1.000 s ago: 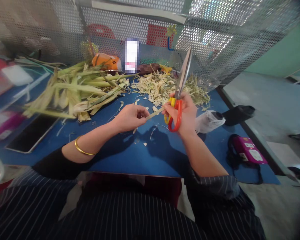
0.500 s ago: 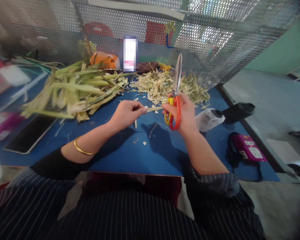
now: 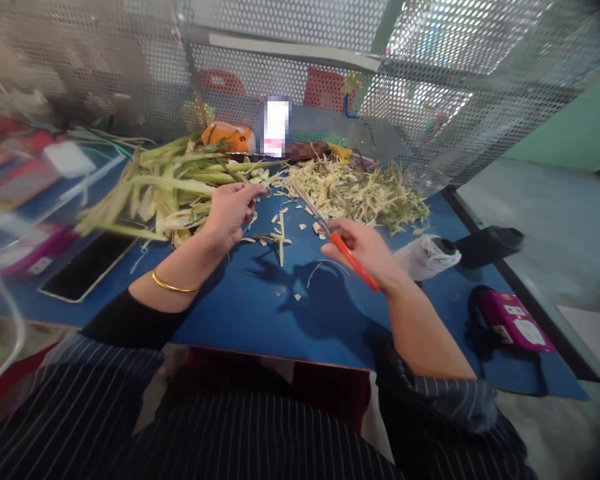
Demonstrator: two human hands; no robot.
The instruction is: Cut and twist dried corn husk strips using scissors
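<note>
My right hand [image 3: 367, 253] is closed around a pair of scissors [image 3: 353, 261] with red handles. The scissors' blades point up and left toward a heap of short cut husk pieces [image 3: 360, 190]. My left hand [image 3: 233, 210] is raised beside a pile of long pale-green husk strips [image 3: 167, 180], thumb and fingers pinched together. Whatever lies between those fingertips blends with the husks behind. On the blue table [image 3: 260, 313] between my hands lie a narrow pale strip [image 3: 281, 243] and several small scraps.
Behind the heaps stand a bright blurred-out screen [image 3: 276, 127], an orange packet [image 3: 230, 138] and a perforated metal panel [image 3: 280, 73]. A black tablet-like slab [image 3: 90, 263] lies at left. At right are a plastic-wrapped roll [image 3: 427, 257], a black cylinder [image 3: 490, 247] and a purple pack [image 3: 517, 320].
My hands have moved apart, the left going up and left. The scissors have swung from upright to pointing up-left. The strip stretched between both hands is no longer there; more pieces lie on the table.
</note>
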